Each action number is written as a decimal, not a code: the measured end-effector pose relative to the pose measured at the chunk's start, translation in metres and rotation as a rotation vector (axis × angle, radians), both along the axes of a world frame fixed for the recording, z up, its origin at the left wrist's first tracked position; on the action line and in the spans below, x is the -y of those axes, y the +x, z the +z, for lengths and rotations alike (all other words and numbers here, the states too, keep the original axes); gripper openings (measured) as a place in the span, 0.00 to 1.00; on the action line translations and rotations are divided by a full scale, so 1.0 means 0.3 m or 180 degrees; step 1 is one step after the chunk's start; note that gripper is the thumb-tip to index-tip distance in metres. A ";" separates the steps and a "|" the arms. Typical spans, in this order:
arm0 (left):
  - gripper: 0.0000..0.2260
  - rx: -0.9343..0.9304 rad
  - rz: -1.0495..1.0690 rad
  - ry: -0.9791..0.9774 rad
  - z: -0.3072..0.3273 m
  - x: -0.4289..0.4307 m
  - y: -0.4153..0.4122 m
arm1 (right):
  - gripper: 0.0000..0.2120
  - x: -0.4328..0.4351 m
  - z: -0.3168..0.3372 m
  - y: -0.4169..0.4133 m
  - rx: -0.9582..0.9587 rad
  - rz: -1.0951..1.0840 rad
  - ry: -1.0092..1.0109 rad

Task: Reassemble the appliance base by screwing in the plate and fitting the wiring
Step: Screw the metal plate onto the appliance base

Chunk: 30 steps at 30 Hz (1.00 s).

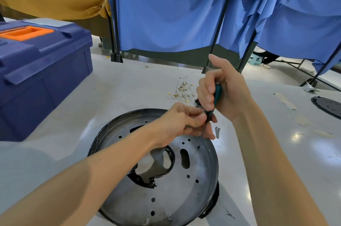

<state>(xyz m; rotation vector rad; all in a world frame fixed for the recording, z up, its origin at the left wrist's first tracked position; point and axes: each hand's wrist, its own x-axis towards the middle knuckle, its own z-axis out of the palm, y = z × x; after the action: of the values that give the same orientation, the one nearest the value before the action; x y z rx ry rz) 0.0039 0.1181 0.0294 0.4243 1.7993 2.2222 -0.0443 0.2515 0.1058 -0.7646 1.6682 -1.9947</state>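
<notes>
We fist the screwdriver [209, 115] w/ right hand [221, 91] for torque; left hand [180, 122] pinches its shaft, steadying the tip on a hole nr the rim of the plate [199, 179]. Plate lies on bench [110, 96], spare screws [217, 132] just beside, wiring [182, 91] beyond.

The right grip [227, 87] wraps the green handle of a screwdriver [218, 92], whose tip stands in a hole of the round metal plate [184, 194]. The left grip [177, 120] pinches its shaft. Two screws [217, 132] lie just beside the plate on the bench [110, 96].
</notes>
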 end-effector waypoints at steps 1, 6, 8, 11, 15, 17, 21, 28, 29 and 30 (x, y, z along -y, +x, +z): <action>0.08 0.0022 -0.0045 0.0013 0.000 0.003 0.000 | 0.30 0.004 -0.002 -0.003 0.0038 0.0237 -0.0036; 0.13 0.0036 -0.0159 0.0228 -0.006 0.018 0.005 | 0.31 0.043 -0.039 0.024 -0.0182 -0.0284 -0.0409; 0.15 0.0020 -0.0181 0.0256 -0.009 0.009 0.002 | 0.30 0.038 -0.045 0.043 -0.0341 -0.1035 -0.0610; 0.10 -0.0083 -0.0111 0.0064 -0.011 -0.022 -0.006 | 0.30 0.052 -0.076 0.073 -0.0693 -0.2470 -0.0676; 0.08 -0.0076 -0.0060 -0.0036 -0.012 -0.027 -0.007 | 0.29 0.048 -0.102 0.086 -0.0891 -0.2557 -0.0629; 0.08 -0.0042 -0.0097 -0.0012 -0.009 -0.017 -0.007 | 0.28 0.008 -0.065 0.057 -0.0303 -0.1286 -0.0480; 0.07 0.0022 -0.0217 -0.0028 -0.001 -0.016 -0.003 | 0.30 -0.037 -0.030 0.006 0.0140 0.0259 -0.0352; 0.11 0.0154 -0.0213 0.0245 -0.003 0.004 -0.009 | 0.29 0.030 -0.068 0.049 -0.0333 -0.1378 -0.0746; 0.12 0.0133 -0.0182 0.0256 -0.004 -0.003 -0.009 | 0.28 0.041 -0.077 0.058 -0.0388 -0.1804 -0.0827; 0.11 0.0105 -0.0126 0.0239 -0.006 -0.012 -0.009 | 0.28 0.053 -0.087 0.067 -0.0512 -0.2229 -0.0846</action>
<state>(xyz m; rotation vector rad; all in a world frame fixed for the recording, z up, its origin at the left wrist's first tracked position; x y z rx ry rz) 0.0012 0.1216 0.0277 0.4314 1.6810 2.2618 -0.0242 0.2356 0.0797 -0.4613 1.9743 -2.7324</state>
